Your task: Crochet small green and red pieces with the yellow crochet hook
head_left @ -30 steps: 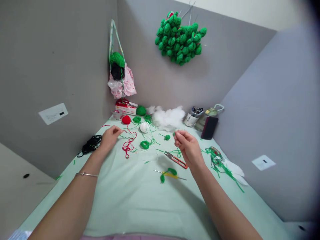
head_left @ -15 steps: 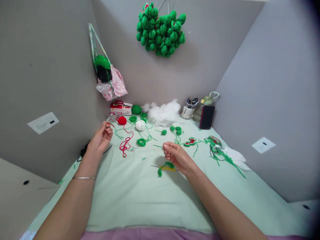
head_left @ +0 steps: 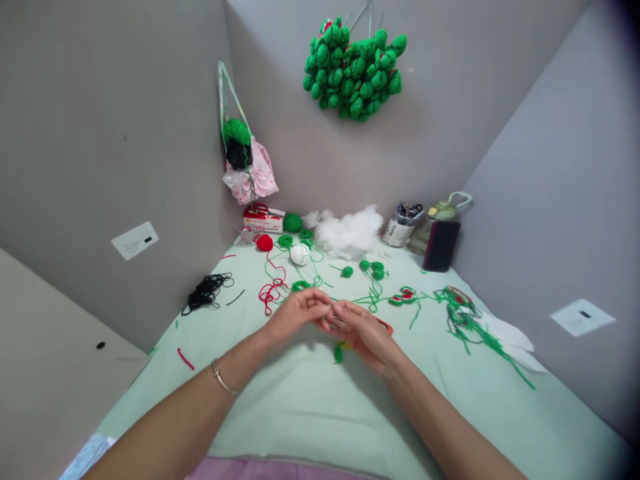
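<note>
My left hand (head_left: 305, 311) and my right hand (head_left: 363, 331) meet fingertip to fingertip above the middle of the table. Both are closed with the fingers pinched. Whatever lies between the fingertips is hidden or too small to make out. An orange curved piece (head_left: 386, 325) pokes out behind my right hand; its kind is unclear. Just below the hands show a small green knitted piece (head_left: 339, 355) and part of a yellow handle (head_left: 347, 345), mostly covered by my right hand. A green yarn coil (head_left: 301, 286) lies beyond my left hand.
Red yarn ball (head_left: 265, 243), white yarn ball (head_left: 300, 254) and stuffing (head_left: 350, 232) lie at the back. Black yarn (head_left: 207, 293) is left; tangled green strands (head_left: 463, 317) are right. A phone (head_left: 442, 246) leans by a bottle (head_left: 443, 211). Green knitted balls (head_left: 355, 70) hang above.
My left hand has come in from the far left to meet my right hand. A short red strand now shows near where it was. The view has turned slightly left.
</note>
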### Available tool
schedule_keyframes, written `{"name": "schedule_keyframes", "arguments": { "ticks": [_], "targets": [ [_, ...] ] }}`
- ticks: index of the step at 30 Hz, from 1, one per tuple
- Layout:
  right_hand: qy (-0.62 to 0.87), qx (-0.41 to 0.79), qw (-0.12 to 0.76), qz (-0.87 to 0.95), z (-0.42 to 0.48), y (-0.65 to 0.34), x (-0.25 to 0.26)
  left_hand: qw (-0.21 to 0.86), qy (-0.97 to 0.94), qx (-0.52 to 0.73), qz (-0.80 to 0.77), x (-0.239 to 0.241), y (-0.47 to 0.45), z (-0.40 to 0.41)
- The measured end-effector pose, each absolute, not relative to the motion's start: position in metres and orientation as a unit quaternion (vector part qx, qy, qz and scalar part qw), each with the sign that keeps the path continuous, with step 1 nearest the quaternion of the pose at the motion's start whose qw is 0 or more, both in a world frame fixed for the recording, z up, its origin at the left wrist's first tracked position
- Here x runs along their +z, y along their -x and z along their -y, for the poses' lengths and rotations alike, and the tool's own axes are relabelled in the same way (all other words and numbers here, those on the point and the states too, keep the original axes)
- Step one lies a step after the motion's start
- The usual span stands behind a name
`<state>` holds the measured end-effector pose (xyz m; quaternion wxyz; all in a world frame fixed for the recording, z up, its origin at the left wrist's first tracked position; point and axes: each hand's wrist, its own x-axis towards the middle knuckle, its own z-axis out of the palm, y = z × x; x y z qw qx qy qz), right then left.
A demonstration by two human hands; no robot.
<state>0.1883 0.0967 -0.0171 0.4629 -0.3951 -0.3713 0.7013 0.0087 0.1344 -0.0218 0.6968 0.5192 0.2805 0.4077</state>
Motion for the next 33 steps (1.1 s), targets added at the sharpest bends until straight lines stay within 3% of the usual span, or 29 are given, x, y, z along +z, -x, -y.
{"name": "schedule_keyframes", "arguments": {
  "ticks": [8, 16, 27, 33],
  "targets": [
    [0.416, 0.667, 0.504, 0.357, -0.106, -0.198, -0.018, 0.714, -0.572, 0.298, -0.273, -0.040, -0.024, -0.110],
    [0.472, 0.533, 0.571, 0.408, -0.108, -0.218, -0.006, 0.688, -0.535, 0.373, -0.317, -0.038, -0.012, -0.132],
    [0.490, 0.465, 0.477, 0.563, -0.102, -0.193, -0.016, 0.690, -0.542, 0.345, -0.333, -0.037, -0.018, -0.124],
    [0.620, 0.261, 0.462, 0.577, -0.114, -0.259, -0.003, 0.713, -0.452, 0.436, -0.313, -0.021, 0.011, -0.148]
  ]
}}
